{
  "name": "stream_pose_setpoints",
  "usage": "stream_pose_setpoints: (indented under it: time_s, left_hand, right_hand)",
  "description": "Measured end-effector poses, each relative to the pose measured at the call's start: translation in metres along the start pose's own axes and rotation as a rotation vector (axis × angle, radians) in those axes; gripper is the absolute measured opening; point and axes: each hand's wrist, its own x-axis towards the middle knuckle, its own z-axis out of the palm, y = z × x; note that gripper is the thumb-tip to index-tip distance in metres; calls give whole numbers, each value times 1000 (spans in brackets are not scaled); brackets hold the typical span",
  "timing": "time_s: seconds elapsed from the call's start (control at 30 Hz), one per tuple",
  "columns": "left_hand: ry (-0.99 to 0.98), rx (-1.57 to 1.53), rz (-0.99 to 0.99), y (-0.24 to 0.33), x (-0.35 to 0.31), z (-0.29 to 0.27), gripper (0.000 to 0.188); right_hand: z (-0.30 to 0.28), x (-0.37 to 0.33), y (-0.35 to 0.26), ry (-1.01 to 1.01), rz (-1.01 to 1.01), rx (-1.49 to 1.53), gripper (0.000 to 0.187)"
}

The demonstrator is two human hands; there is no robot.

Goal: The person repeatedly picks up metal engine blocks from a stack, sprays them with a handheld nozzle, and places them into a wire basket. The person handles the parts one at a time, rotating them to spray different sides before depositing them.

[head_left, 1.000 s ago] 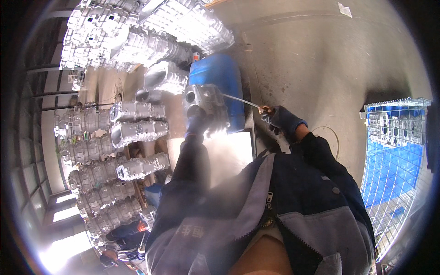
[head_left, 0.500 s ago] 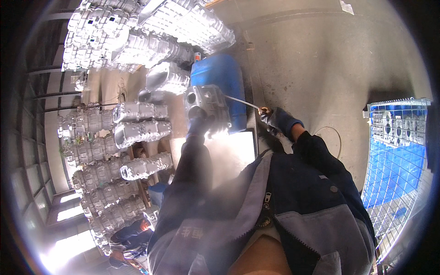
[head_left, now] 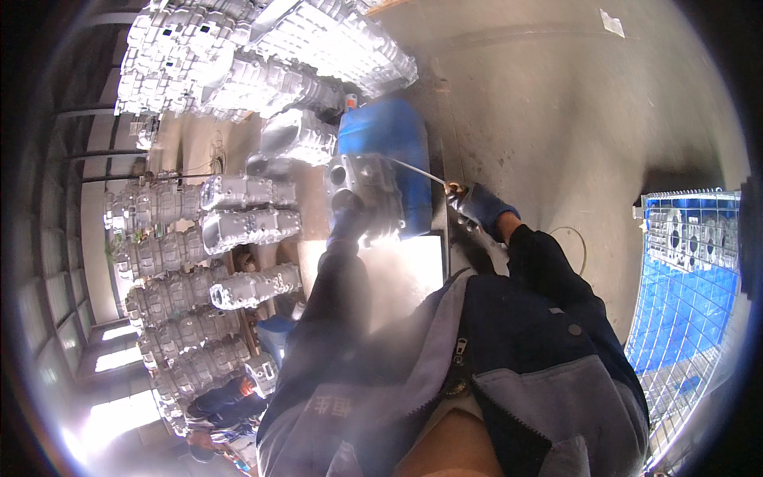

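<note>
A grey cast-metal housing with round openings stands in front of me, against a blue plastic drum. My left hand, in a dark glove, grips its near left side; haze blurs the fingers. My right hand, also gloved, is closed around a tool with a long thin metal rod and a brass-coloured front end. The rod points left, its tip at the housing's upper right edge. The tool's handle is mostly hidden in the glove. Below the housing lies a brightly lit pale surface.
Several silver housings stand in rows to the left, with more stacked at the far left. A wire cage with blue lining and castings stands on the right. A thin hose curves on the floor. Another person works at lower left.
The whole view has shifted slightly. My left hand stays on the housing, and the rod in my right hand still points at its edge, with only a small movement.
</note>
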Motion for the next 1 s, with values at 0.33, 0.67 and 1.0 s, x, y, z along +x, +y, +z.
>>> stream_pose_setpoints:
  time_s: [0.33,0.67,1.0]
  left_hand:
    - [-43,-432,-128,8,-9,-22,63]
    - [96,-352,2,-1,-8,-3,53]
    - [191,-106,132,4,-5,1,37]
  right_hand:
    - [-3,-3,-9,-15,103,396,37]
    - [-18,-31,-47,-20,36,222,31]
    - [-46,-26,-33,-142,-86,143,16]
